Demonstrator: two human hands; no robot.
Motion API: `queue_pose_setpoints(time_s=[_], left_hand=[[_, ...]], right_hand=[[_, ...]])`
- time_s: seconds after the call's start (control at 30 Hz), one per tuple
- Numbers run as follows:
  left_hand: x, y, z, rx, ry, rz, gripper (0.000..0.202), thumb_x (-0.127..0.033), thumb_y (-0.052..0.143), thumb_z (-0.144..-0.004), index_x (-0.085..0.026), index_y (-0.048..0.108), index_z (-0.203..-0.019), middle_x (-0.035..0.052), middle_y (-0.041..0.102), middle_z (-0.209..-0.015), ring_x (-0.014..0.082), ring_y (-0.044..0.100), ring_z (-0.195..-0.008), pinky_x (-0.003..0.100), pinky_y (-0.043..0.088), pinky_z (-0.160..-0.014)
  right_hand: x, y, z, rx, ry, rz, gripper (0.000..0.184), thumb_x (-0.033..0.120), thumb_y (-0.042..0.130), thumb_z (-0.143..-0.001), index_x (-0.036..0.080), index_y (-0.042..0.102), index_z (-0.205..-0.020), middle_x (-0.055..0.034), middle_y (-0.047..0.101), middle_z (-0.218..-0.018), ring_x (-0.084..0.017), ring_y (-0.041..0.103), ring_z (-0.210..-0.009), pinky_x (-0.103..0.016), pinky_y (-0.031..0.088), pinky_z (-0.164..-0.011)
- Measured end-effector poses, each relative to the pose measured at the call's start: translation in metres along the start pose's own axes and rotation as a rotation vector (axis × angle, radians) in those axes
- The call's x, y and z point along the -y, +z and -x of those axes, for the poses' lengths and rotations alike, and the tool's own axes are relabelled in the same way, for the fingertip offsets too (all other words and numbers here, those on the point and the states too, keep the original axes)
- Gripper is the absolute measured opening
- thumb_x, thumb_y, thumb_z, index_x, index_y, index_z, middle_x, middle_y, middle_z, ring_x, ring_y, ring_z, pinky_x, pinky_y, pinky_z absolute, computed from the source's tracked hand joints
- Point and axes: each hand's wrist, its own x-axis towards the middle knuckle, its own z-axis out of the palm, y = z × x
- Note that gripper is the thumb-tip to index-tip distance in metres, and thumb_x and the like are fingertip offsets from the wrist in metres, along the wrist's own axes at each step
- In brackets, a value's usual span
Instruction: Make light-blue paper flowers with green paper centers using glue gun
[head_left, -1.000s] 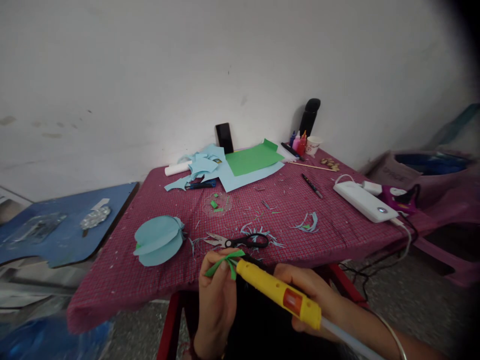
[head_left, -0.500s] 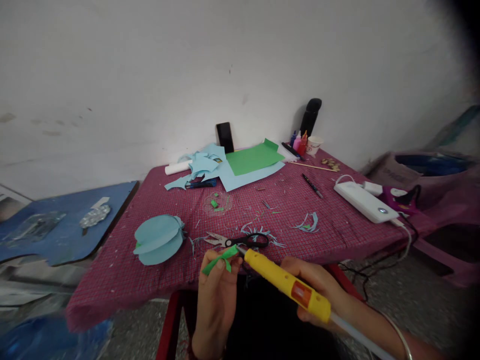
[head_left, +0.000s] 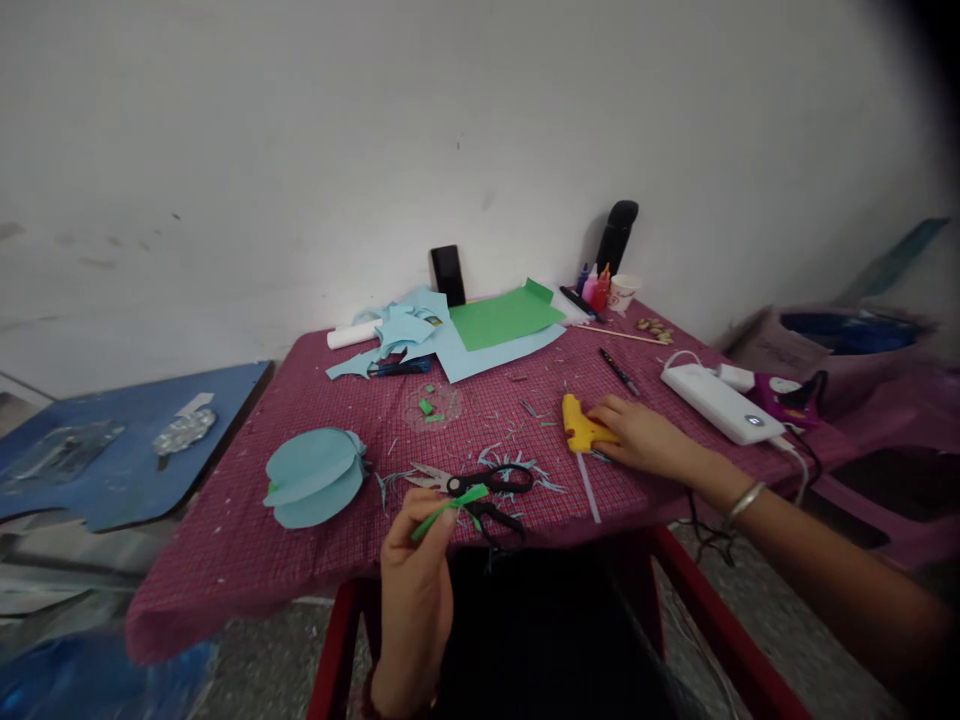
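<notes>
Between the thumb and fingers of my left hand is a pinched green paper strip, held over the table's front edge. My right hand grips the handle of a yellow glue gun at table level on the right; a whitish glue stick sticks out of its rear toward me. Black-handled scissors lie just behind my left hand, their handles partly hidden by the strip. Left of them rests a layered light-blue paper shape with rounded lobes.
Paper clippings are scattered by the scissors. Green paper and light-blue scraps lie at the back, near a leaning phone. On the right are a marker, a white power unit with cables, paint bottles and a paper cup.
My right hand has carried the glue gun away from the green strip, to the right and down onto the table. My left hand has shifted slightly left, still pinching the strip.
</notes>
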Motion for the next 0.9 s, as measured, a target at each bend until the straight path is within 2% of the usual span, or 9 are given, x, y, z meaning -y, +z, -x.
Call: queue_pose_setpoints(time_s=[0.03,0.1,0.17,0.27,0.33,0.4,0.5,0.67,0.9], left_hand=[[0.0,0.0,0.001,0.0,0.041,-0.025,0.014,-0.018,0.084,-0.063,-0.02,0.071,-0.068,-0.0035,0.06,-0.082,0.0077,0.054,-0.078,0.018,0.045,-0.075],[0.0,0.002,0.003,0.009,0.066,-0.03,0.015,-0.019,0.085,-0.061,-0.021,0.072,-0.066,-0.0036,0.06,-0.079,0.0085,0.054,-0.077,0.018,0.045,-0.073],[0.004,0.006,0.004,0.019,0.022,0.014,0.017,-0.021,0.087,-0.058,-0.022,0.072,-0.066,-0.0032,0.061,-0.077,0.0094,0.056,-0.076,0.019,0.046,-0.071],[0.014,0.013,0.004,-0.009,-0.106,0.082,0.022,-0.028,0.089,-0.055,-0.022,0.073,-0.068,-0.0015,0.065,-0.079,0.0104,0.059,-0.075,0.02,0.049,-0.069],[0.019,0.019,0.004,-0.018,-0.159,0.109,0.024,-0.032,0.089,-0.054,-0.021,0.073,-0.068,-0.0007,0.066,-0.078,0.0105,0.06,-0.073,0.02,0.051,-0.068],[0.023,0.024,0.005,-0.005,-0.157,0.129,0.024,-0.033,0.089,-0.054,-0.02,0.072,-0.066,-0.0009,0.066,-0.076,0.0103,0.06,-0.071,0.02,0.051,-0.067],[0.024,0.028,0.007,0.035,-0.062,0.094,0.021,-0.031,0.088,-0.057,-0.02,0.073,-0.067,-0.0015,0.064,-0.075,0.0097,0.06,-0.071,0.019,0.051,-0.067],[0.024,0.025,0.008,0.061,0.128,-0.054,0.013,-0.03,0.081,-0.068,-0.02,0.072,-0.069,-0.0019,0.063,-0.076,0.0099,0.059,-0.074,0.019,0.05,-0.069],[0.025,0.022,0.007,0.057,0.146,-0.093,0.014,-0.031,0.081,-0.069,-0.021,0.072,-0.068,-0.0013,0.063,-0.075,0.0112,0.059,-0.073,0.021,0.049,-0.068]], right_hand=[[0.006,-0.004,-0.001,-0.039,0.01,-0.018,0.032,0.028,0.062,-0.084,0.018,0.062,-0.115,-0.0143,0.061,-0.118,-0.03,0.059,-0.105,-0.044,0.046,-0.089],[0.034,-0.014,0.0,-0.172,0.051,-0.131,0.039,0.027,0.064,-0.083,0.02,0.058,-0.122,-0.0141,0.057,-0.126,-0.033,0.053,-0.113,-0.05,0.04,-0.097],[0.077,-0.023,0.001,-0.293,0.04,-0.42,0.034,0.025,0.063,-0.086,0.02,0.057,-0.119,-0.0114,0.059,-0.118,-0.027,0.053,-0.112,-0.047,0.04,-0.099],[0.145,-0.026,-0.001,-0.255,-0.087,-0.879,0.027,0.022,0.067,-0.081,0.023,0.058,-0.107,-0.0056,0.059,-0.105,-0.022,0.056,-0.1,-0.039,0.045,-0.09],[0.178,-0.018,-0.004,-0.273,-0.077,-1.114,0.025,0.02,0.069,-0.077,0.022,0.058,-0.1,-0.0033,0.057,-0.099,-0.019,0.056,-0.093,-0.034,0.045,-0.083],[0.198,-0.007,-0.008,-0.359,-0.02,-1.312,0.022,0.023,0.07,-0.075,0.022,0.057,-0.093,-0.0018,0.054,-0.094,-0.018,0.054,-0.09,-0.033,0.044,-0.081],[0.213,0.005,-0.012,-0.429,0.053,-1.596,0.024,0.031,0.074,-0.074,0.022,0.056,-0.087,-0.0012,0.053,-0.091,-0.017,0.052,-0.088,-0.031,0.042,-0.08],[0.226,0.005,-0.014,-0.365,0.196,-1.971,0.026,0.036,0.079,-0.069,0.022,0.06,-0.079,0.0001,0.055,-0.086,-0.016,0.052,-0.082,-0.029,0.042,-0.075],[0.228,0.002,-0.016,-0.334,0.295,-2.163,0.021,0.028,0.083,-0.065,0.02,0.065,-0.074,0.0013,0.058,-0.082,-0.013,0.052,-0.076,-0.026,0.041,-0.072]])
